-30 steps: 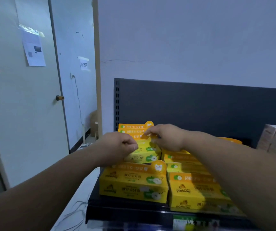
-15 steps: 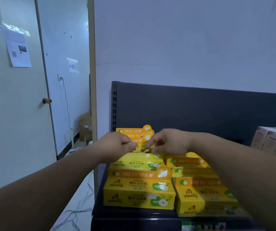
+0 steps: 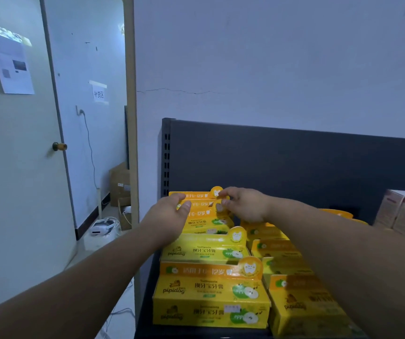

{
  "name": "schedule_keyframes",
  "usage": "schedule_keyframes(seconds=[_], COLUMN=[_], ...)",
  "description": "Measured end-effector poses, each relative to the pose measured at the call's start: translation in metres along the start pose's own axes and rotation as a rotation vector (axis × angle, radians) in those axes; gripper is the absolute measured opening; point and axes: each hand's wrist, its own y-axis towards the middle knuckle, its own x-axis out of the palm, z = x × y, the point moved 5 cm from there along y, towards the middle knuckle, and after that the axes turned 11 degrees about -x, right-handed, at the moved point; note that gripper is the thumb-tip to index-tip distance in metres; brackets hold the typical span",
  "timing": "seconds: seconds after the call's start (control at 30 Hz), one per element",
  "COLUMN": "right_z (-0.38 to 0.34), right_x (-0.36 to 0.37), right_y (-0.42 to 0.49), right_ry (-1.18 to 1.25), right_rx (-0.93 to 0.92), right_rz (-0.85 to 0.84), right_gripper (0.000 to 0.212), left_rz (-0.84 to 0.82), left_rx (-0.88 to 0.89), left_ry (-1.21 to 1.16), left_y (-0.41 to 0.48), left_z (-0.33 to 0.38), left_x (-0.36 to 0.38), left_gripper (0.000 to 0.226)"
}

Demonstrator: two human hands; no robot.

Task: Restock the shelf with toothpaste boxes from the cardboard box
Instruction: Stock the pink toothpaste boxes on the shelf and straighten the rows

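Two bare arms reach to the back of a black shelf (image 3: pixel 294 167). The left hand (image 3: pixel 169 216) and right hand (image 3: pixel 245 204) pinch the orange top flaps of the rear toothpaste boxes (image 3: pixel 197 195), fingers narrow on the card. These stand at the shelf's back left, behind 2 rows of yellow front boxes (image 3: pixel 211 302). Pale cartons (image 3: pixel 402 211) sit far right.

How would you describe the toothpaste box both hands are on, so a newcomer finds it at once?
Start at the dark back panel. Rows of yellow boxes run toward it; follow the left row to its far end. The box is the rearmost one, nearest the panel, its orange top strip pinched by the left hand and right hand.
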Motion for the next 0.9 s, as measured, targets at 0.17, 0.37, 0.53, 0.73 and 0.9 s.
schedule_keyframes(seconds=[0.17, 0.37, 0.53, 0.73, 0.9], right_z=[-0.009, -0.009, 0.001, 0.01, 0.012], right_x=[-0.007, -0.008, -0.014, 0.0, -0.003], right_y=[0.001, 0.001, 0.008, 0.017, 0.015], right_ry=[0.053, 0.051, 0.053, 0.201, 0.296], right_rx=[-0.04, -0.047, -0.05, 0.045, 0.073], right_rz=[0.086, 0.082, 0.288, 0.101, 0.083], right_gripper=[0.042, 0.036, 0.031, 0.042, 0.043], left_rz=[-0.006, -0.018, 0.048, -0.049, -0.05], left_rx=[-0.005, 0.013, 0.002, -0.076, -0.082], left_ry=[-0.023, -0.025, -0.012, -0.082, -0.137], left_y=[-0.001, -0.001, 0.011, 0.019, 0.018], left_z=[-0.002, -0.003, -0.003, -0.001, -0.001], left_x=[-0.004, -0.006, -0.008, -0.001, 0.0], left_gripper=[0.046, 0.038, 0.041, 0.048, 0.047])
